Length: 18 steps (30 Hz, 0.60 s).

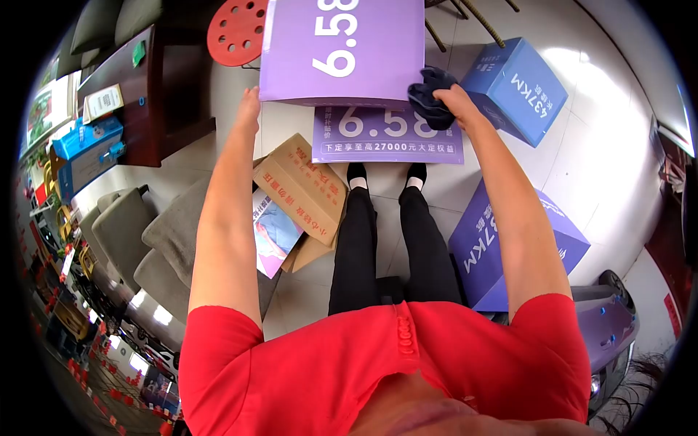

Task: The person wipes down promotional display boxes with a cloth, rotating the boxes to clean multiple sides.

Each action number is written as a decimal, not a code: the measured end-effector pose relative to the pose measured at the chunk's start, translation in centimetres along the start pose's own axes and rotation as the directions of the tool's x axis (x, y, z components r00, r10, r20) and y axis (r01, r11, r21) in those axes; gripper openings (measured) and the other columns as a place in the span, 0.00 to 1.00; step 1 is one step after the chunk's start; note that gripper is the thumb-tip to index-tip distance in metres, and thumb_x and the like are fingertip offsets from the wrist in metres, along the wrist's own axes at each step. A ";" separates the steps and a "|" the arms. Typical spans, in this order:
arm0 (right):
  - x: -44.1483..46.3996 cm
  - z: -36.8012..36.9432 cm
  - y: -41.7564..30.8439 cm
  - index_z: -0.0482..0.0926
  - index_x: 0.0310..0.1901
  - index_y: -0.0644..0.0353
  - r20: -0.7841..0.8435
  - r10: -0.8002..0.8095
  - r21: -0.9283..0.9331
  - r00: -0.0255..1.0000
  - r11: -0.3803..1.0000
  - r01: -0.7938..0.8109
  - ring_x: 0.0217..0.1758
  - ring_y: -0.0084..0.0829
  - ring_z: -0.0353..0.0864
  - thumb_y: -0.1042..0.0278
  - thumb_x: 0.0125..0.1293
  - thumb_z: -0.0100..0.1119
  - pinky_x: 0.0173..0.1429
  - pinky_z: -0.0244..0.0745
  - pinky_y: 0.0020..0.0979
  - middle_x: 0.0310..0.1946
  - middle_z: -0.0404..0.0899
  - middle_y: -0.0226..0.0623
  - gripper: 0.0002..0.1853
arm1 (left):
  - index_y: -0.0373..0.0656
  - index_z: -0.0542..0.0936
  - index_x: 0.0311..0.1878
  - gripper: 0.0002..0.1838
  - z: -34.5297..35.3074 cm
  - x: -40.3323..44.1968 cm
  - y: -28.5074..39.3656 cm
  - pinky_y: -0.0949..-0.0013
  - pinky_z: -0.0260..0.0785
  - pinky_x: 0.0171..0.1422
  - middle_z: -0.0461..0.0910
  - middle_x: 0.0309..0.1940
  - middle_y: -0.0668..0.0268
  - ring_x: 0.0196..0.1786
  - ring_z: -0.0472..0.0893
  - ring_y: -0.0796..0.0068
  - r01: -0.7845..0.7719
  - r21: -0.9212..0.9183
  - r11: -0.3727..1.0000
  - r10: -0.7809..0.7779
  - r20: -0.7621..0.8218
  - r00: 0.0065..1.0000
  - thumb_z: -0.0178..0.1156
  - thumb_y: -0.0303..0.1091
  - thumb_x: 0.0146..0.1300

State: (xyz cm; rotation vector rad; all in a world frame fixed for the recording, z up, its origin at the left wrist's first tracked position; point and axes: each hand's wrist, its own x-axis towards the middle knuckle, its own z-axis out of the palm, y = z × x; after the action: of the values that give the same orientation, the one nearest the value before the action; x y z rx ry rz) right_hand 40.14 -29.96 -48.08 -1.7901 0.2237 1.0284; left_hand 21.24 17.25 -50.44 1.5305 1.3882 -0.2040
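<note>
A big purple box (392,47) is at the top middle of the frame, with a white 6.58 on it. The left hand (251,109) is open, with its fingers out straight beside the box's lower left corner. I cannot tell if it touches the box. The right hand (459,104) is closed around a dark cloth (429,105), bunched up at the box's lower right corner.

Under the box, a purple panel (389,150) shows another 6.58 and a line of small white writing. Two black shoes are just below it. To their left in the frame, a brown cardboard box (307,187) leans over a printed picture (276,229).

A red stool (234,33) with round holes is at the upper left of the big box. A blue box (531,80) marked 437KM is at the upper right, and a darker purple box (483,254) is at the lower right. At the far upper left, a brown worktop (116,69) has a book (103,103) on it.
</note>
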 end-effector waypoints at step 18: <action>-25.4 -2.2 -1.4 0.81 0.46 0.68 -0.151 0.001 0.199 0.989 0.980 0.030 0.41 0.31 0.80 0.70 0.49 0.58 0.48 0.74 0.31 0.34 0.82 0.38 0.20 | 0.36 0.74 0.62 0.16 -4.6 -29.4 10.6 0.70 0.64 0.66 0.76 0.56 0.65 0.58 0.74 0.77 -0.614 -0.197 0.764 0.611 -0.082 0.787 0.50 0.34 0.78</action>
State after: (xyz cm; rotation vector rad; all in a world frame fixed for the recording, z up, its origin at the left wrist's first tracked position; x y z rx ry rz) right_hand 26.40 -38.66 -28.38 -1.6829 0.3936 0.8298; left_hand 18.27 3.57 -22.14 1.7158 0.8130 0.3570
